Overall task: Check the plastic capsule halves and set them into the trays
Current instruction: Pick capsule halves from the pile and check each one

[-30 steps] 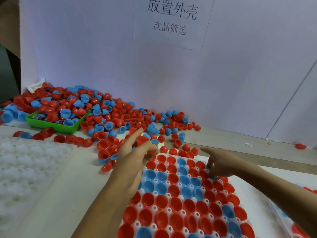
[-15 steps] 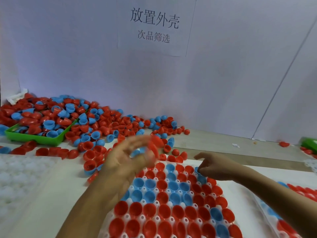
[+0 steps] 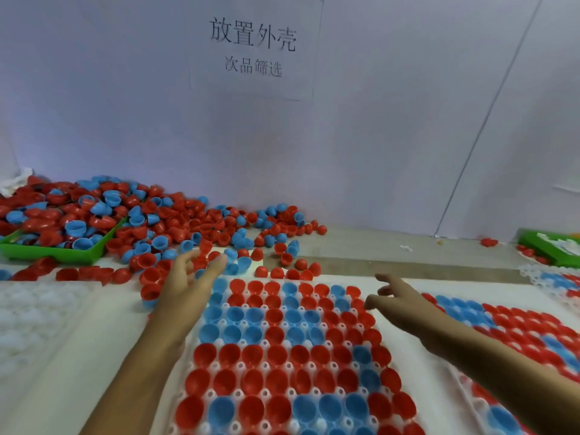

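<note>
Now the left hand [image 3: 185, 285] reaches with loose, spread fingers, gripping nothing, into the loose capsule halves [image 3: 175, 233] heaped at ten o'clock. Open-fingered and empty, the right hand [image 3: 397, 301] hovers at the filled tray's [image 3: 282, 356] two o'clock corner; another filled tray [image 3: 514, 328] lies at three o'clock.

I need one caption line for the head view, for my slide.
Left hand reaches toward loose red and blue capsule halves; right hand hovers open over the filled tray.
</note>
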